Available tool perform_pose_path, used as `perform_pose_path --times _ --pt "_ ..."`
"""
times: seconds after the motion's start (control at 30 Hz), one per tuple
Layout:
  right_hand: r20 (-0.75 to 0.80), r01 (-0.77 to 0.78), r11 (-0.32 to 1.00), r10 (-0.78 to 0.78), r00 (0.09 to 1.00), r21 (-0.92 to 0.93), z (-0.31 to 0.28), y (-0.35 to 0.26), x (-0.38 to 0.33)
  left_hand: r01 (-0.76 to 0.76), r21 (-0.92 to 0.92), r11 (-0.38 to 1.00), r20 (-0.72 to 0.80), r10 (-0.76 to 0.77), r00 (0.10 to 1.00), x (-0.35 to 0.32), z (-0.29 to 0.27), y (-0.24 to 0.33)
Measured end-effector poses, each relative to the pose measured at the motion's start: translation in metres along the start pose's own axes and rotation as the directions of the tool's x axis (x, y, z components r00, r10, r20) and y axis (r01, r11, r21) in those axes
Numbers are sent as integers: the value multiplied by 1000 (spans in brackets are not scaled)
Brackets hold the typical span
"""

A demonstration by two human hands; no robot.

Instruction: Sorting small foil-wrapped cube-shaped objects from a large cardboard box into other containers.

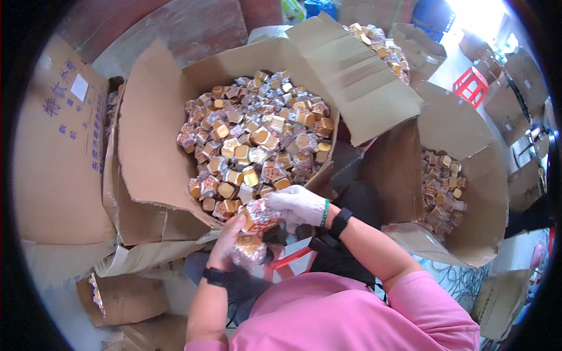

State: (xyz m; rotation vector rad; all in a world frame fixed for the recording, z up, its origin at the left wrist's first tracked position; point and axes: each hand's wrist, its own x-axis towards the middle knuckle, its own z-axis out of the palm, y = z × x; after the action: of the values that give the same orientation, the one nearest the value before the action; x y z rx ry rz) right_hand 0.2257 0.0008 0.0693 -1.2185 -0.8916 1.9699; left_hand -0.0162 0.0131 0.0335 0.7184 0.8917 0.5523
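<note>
My right hand (297, 205), in a white glove with a green cuff, grips a small foil-wrapped packet (260, 214) with a red and white pattern, just at the near rim of a big open cardboard box (153, 146). That box is heaped with several gold-topped wrapped pieces (257, 140). My bare left hand (225, 243) sits just below, closed around another shiny wrapped piece (248, 248). Both wrists wear black bands. The two hands are close together, almost touching.
A second open cardboard box (480, 193) with several brownish wrapped pieces stands at the right. Another box with packets (380, 47) is behind. Flattened cardboard (58, 146) lies at the left, a red stool (471, 85) at the far right, a red frame (290, 260) below my hands.
</note>
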Motion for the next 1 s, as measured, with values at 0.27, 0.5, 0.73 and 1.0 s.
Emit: perform_pose_path --times 0.27,0.5,0.73,1.0 --pt "5 186 704 -260 966 685 -9 29 20 89 -607 790 66 -62 996 26 3 -31" --pt "-78 183 724 -176 981 666 -20 50 22 -20 -667 745 39 62 997 38 -12 -37" --pt "57 42 782 -99 993 622 -20 77 17 -93 -605 791 -84 53 995 35 -2 -32" --pt "58 -11 681 -45 997 732 -47 138 23 -30 -504 863 -137 -46 989 55 15 -28"
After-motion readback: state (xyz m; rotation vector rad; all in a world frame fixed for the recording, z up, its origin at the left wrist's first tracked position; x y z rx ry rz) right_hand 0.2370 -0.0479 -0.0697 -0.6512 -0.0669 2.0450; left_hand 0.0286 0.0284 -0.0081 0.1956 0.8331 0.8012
